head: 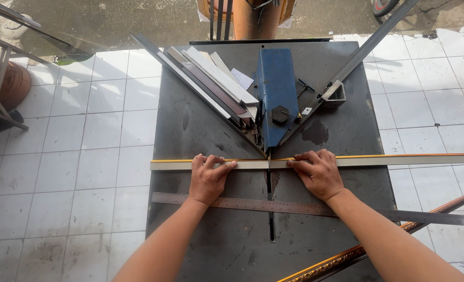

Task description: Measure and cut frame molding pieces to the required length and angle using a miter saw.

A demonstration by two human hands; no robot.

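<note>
Seen from the head camera, a dark metal table (pixel 190 125) carries a long pale moulding strip (pixel 389 160) with a gold upper edge, lying crosswise just below a blue mitre cutter (pixel 276 91) near the far edge. The left hand (pixel 207 180) and right hand (pixel 318 175) press flat on the strip, fingers spread and bent, either side of the table's centre slot. A steel ruler (pixel 274 206) lies under both wrists, nearer the front edge.

Bright daylight, sharp, slight edge distortion
</note>
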